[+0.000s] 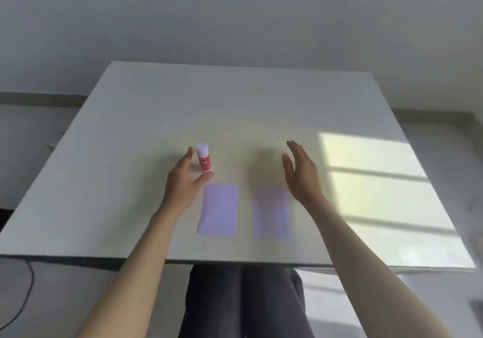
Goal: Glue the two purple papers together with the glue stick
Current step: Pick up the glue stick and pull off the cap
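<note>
Head view: glue stick stands upright between spread fingers and thumb of left hand, ungripped

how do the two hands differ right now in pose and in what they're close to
The left hand curls thumb and fingers round the upright glue stick, not plainly gripping it yet; the right hand is flat, fingers straight, near no object. The left hand sits beside the left purple paper; the right hand is above the far corner of the right purple paper and shades it. Both are bare, open, and hold nothing.
</note>
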{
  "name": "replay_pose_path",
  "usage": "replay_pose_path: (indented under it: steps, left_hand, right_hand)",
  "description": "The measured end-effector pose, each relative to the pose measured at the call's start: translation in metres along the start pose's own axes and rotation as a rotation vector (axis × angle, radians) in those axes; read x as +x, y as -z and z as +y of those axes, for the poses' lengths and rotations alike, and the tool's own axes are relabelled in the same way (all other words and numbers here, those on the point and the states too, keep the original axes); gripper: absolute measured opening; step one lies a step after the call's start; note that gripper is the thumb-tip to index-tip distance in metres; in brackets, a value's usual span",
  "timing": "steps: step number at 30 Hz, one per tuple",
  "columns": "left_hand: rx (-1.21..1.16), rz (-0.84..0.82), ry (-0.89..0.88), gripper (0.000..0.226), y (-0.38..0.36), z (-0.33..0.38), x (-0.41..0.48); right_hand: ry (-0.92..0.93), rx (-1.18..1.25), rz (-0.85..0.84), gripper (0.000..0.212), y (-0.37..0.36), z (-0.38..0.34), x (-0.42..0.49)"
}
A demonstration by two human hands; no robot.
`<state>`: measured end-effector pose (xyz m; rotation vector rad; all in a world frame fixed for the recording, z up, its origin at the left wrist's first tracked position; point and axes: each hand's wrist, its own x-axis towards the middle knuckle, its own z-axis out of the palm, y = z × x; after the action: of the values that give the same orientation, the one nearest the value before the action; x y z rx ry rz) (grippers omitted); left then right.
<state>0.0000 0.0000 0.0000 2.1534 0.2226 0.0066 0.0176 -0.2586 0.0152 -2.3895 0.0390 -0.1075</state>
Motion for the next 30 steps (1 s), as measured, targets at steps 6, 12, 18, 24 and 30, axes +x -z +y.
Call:
replay_pose_path:
  steps: [6,12,18,24,30]
  left_hand:
    - [-0.124,0.154,-0.122,0.022,-0.013,-0.007,-0.002]
    - [-0.16,0.107,-0.13,0.005,-0.005,0.01,0.002]
    - [-0.083,0.196,-0.433,0.029,0.004,0.025,-0.008]
    - [0.118,0.257,-0.623,0.034,0.014,0.05,-0.02]
    - [0.302,0.238,-0.719,0.032,0.012,0.06,-0.029]
  right_hand:
    - [0.143,0.023,0.145,0.043,-0.015,0.007,-0.014]
    - [0.205,0.043,0.196,0.042,-0.015,-0.018,-0.025]
    - [0.276,0.202,0.146,0.039,-0.015,-0.056,-0.029]
    - [0.012,0.469,-0.026,0.056,0.001,-0.082,-0.029]
    - [0.029,0.438,-0.156,0.045,0.009,-0.087,-0.029]
